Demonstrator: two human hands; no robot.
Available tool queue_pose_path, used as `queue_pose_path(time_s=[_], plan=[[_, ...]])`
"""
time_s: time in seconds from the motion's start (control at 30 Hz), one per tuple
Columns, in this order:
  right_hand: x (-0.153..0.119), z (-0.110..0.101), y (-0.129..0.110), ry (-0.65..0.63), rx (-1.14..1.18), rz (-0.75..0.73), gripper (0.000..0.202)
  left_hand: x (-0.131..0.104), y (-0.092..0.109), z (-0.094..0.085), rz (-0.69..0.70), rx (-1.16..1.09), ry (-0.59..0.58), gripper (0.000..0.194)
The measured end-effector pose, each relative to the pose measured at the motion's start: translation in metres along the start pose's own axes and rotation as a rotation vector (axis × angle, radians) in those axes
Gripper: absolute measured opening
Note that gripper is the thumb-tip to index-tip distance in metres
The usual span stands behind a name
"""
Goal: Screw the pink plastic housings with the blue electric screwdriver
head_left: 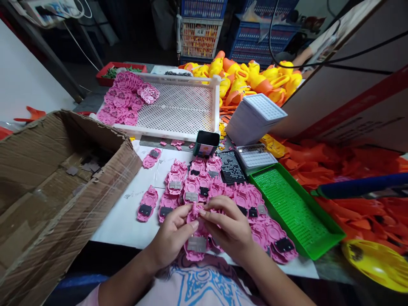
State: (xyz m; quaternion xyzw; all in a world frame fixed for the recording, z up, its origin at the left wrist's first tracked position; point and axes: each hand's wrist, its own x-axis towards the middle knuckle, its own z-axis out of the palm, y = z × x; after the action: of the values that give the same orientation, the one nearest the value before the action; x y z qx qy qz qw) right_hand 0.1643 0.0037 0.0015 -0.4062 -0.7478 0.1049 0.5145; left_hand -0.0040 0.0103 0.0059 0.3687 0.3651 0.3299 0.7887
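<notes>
My left hand [170, 238] is closed around a pink plastic casing [192, 216], held low over the front of the white sheet [132, 227]. Thumb and fingers of my right hand [231, 231] pinch at the upper right of that same casing; whether a small piece sits between them is hidden. Under and around both hands lie many more pink casings [204, 185], overlapping in rows, several with black or grey rectangular plates. Two casings [147, 204] lie apart on the left. Just beyond the rows stands a dark square cup [207, 143].
An open cardboard box [95, 191] stands left. Behind is a white mesh crate [178, 135] with pink parts. To the right are a green tray [296, 212], a stack of white trays [255, 119], a yellow bowl [379, 263] and orange pieces. Yellow toys [242, 80] are piled behind; another person's arm [302, 56] shows there.
</notes>
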Motion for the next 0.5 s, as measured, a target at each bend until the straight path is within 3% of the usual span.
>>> queue_pose_path(time_s=[0.2, 0.5], plan=[[-0.003, 0.003, -0.010, -0.032, -0.081, -0.112, 0.026, 0.001, -0.009, 0.002, 0.115, 0.049, 0.168, 0.035], [0.002, 0.011, -0.023, -0.004, -0.157, -0.051, 0.035, -0.007, -0.013, -0.001, 0.167, 0.047, 0.262, 0.037]])
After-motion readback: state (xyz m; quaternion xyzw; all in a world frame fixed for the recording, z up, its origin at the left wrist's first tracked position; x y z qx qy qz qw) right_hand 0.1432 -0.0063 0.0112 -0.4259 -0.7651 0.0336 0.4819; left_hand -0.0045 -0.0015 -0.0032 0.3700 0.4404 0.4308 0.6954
